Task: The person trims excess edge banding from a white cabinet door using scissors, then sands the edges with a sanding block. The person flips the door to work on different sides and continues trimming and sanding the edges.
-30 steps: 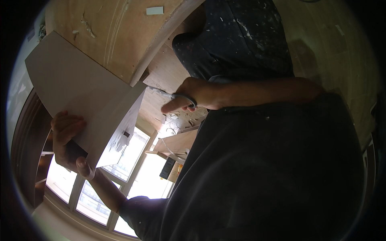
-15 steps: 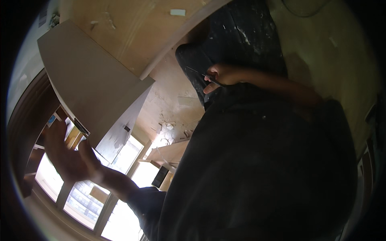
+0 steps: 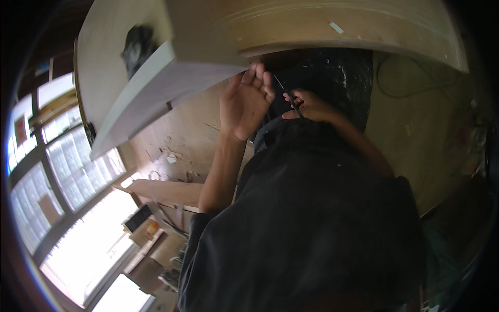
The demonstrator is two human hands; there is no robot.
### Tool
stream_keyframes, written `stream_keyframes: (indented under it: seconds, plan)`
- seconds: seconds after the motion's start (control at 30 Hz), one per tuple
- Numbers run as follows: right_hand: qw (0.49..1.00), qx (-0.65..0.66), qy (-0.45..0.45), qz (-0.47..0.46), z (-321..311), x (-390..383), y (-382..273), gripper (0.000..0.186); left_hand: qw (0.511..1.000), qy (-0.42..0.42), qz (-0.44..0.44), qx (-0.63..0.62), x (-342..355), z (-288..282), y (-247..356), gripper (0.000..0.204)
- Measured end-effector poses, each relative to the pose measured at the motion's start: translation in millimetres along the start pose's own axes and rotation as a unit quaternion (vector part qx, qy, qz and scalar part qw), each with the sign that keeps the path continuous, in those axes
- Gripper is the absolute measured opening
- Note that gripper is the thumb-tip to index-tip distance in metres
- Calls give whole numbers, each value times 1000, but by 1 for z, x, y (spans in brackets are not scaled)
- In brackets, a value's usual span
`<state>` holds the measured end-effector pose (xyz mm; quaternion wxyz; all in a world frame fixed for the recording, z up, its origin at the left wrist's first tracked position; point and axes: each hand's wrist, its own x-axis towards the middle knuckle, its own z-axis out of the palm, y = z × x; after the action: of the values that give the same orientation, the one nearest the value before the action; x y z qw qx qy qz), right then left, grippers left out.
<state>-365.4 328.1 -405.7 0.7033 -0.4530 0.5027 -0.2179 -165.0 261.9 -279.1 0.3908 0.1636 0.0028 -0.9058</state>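
Note:
My left hand (image 3: 247, 101) is raised with the palm showing and the fingers loosely spread, holding nothing. Its fingertips are beside the near corner of a pale panel (image 3: 156, 93); I cannot tell whether they touch it. Lower and to the right, my right hand (image 3: 309, 105) is closed round a slim black-handled tool (image 3: 296, 106). A thin metal end sticks out from it toward the bench, and the tool's exact kind is unclear. Dark, white-speckled trousers (image 3: 332, 73) show behind this hand.
A light wooden workbench (image 3: 291, 26) spans the top, with a small white piece (image 3: 337, 27) on it. By the panel sits a blurred dark object (image 3: 139, 49). Scraps (image 3: 171, 157) litter the floor. A cable (image 3: 403, 93) lies right; windows (image 3: 73, 151) stand left.
My left hand has come from the far left across to the panel's near corner, close to my right hand. The view has turned, shifting panel and windows. The right hand keeps its tool.

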Motion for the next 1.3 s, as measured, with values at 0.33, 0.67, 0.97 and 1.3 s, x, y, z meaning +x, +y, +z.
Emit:
stream_keyframes:
  seconds: [0.33, 0.67, 0.97, 1.3]
  plan:
    - [996, 84, 30, -12, 2, -2, -1, 63, 993, -59, 11, -98, 17, -15, 5, 42]
    - [927, -354, 104, -63, -20, -111, -81, 36, 983, -139, -100, -63, 32, -18, 33, 51]
    - [872, -393, 243, -162, -63, -193, -172, 49, 991, -83, -102, -11, 29, -16, 43, 43]
    - [740, -550, 353, -158, -147, -162, -219, 58, 978, -115, -171, -13, 32, -19, 40, 47]
